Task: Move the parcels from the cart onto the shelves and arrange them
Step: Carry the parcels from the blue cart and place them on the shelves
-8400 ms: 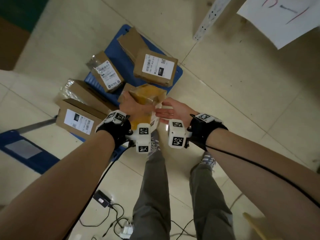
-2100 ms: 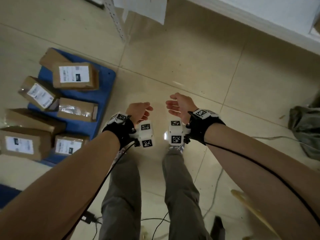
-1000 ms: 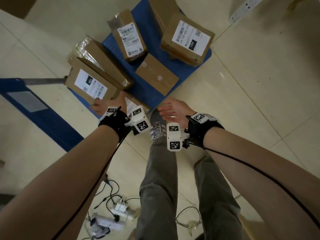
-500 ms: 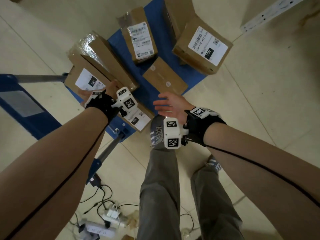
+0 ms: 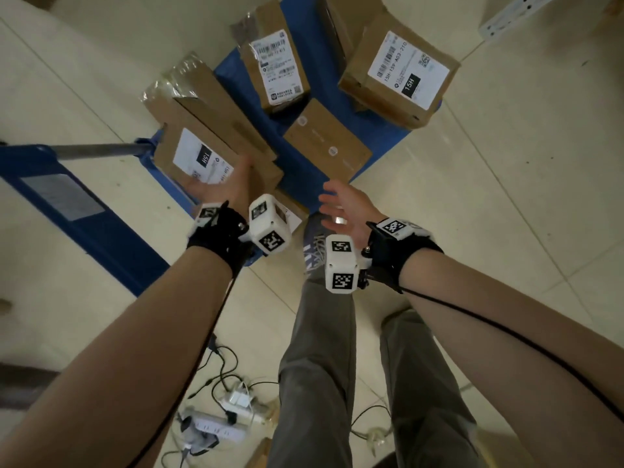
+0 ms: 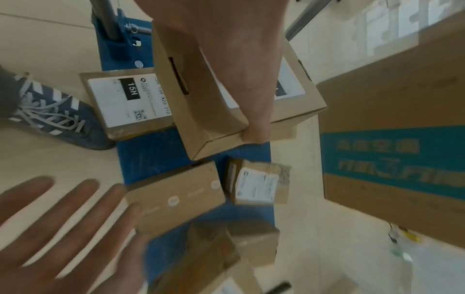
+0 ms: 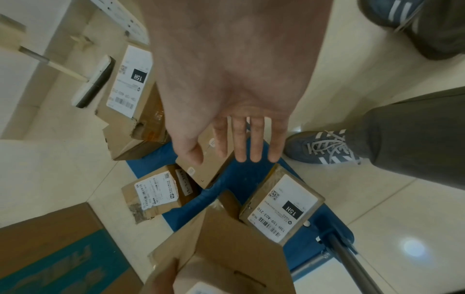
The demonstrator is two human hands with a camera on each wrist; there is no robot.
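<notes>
Left hand: grip round a labelled parcel, lifted over the cart.
Right hand: grip wide, fingers straight, holding nothing, above a flat parcel.
Other parcels: on the cart's blue deck.

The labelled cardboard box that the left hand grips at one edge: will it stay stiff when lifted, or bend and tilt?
Probably stiff: the box shows straight edges and sharp corners under the left hand. It may tilt, since only one edge is gripped and the right hand is open, apart from it.
</notes>
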